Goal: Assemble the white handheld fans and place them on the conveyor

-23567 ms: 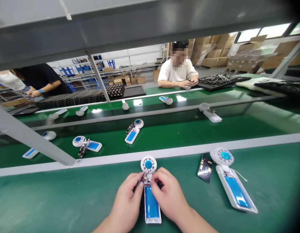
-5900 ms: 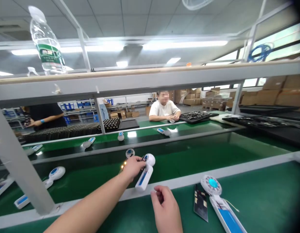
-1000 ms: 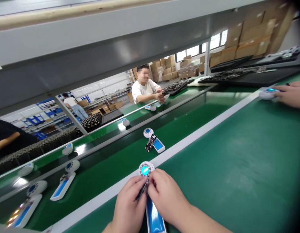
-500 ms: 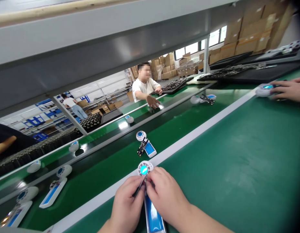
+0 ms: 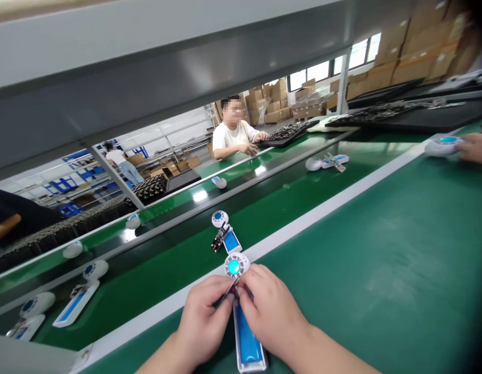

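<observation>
From where I stand, the white unit with its open handle (image 5: 250, 345) lies right in front of the worker, on the near green worktop (image 5: 381, 249). Its round head (image 5: 236, 266) points away, by the pale rail (image 5: 311, 218), and its centre glows turquoise. The open side faces up, which I'd say puts the neck in easy view and reach of both hands.

The left hand (image 5: 205, 319) has thumb and forefinger clamped on a thin dark piece (image 5: 221, 299), held edge-up at the neck — tilted, I suspect, so its underside and the small parts beside it can be got at. The right hand (image 5: 275, 314) comes in from the other side, fingers curled and thumb drawn in near the fingertips; whether they close on anything there, I can't tell. Working close together like this probably steadies both the piece and the unit. The blue insert (image 5: 248, 337) shows below the hands, along the handle.

Just beyond the rail, another unit (image 5: 232, 240) rests on the green belt (image 5: 287, 218), a dark circuit board (image 5: 219, 239) askew beside its handle — likely because wires tether it. A co-worker's hand (image 5: 477, 148) touches a further unit (image 5: 439, 147) over on the right.
</observation>
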The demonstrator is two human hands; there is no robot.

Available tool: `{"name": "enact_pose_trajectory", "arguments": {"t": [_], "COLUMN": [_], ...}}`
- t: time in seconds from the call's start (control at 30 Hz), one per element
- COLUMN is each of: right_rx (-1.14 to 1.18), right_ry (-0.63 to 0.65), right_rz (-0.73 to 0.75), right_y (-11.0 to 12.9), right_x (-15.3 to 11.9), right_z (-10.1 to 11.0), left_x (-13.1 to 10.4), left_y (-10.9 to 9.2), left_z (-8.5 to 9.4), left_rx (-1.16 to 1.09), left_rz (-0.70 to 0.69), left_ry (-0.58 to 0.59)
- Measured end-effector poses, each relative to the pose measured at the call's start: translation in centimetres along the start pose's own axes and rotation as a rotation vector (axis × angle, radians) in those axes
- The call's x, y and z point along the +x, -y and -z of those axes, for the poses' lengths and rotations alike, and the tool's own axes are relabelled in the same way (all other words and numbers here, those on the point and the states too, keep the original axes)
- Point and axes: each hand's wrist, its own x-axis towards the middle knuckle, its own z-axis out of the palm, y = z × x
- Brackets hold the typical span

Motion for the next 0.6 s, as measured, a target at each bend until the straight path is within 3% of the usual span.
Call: {"name": "enact_pose_trajectory", "arguments": {"t": [0.17,0.33,0.4,0.47,0.53,0.6], "right_rx": [0.06,0.166,0.188,0.208,0.244,0.285], "right_ry": [0.0,-0.041,-0.071,-0.091,-0.076,-0.026], "right_rz": [-0.017,-0.09,-0.13,-0.17,-0.212,-0.248], "right_y": [-0.1,0.3,0.5,0.5,0.6,0.7], "right_x": [0.3,0.7,0.9,1.1,1.3,1.4], "right_z": [0.2,0.4,0.6,0.9,1.3,1.7], "left_x": [0.1,0.2,0.1,0.3,0.7,1.2], "left_y": [-0.4,0.5,2.2,4.4,6.5,7.7], "left_z": [-0.4,0.4,2.1,4.9,8.3,11.8], "left_rx": [-0.071,-0.315,-0.428,-0.453,-0.282,-0.092], "left_rz": [0.079,0.407,0.58,0.712,0.764,0.776], "left_ry": [-0.014,-0.155,-0.298,-0.518,-0.755,-0.872]}}
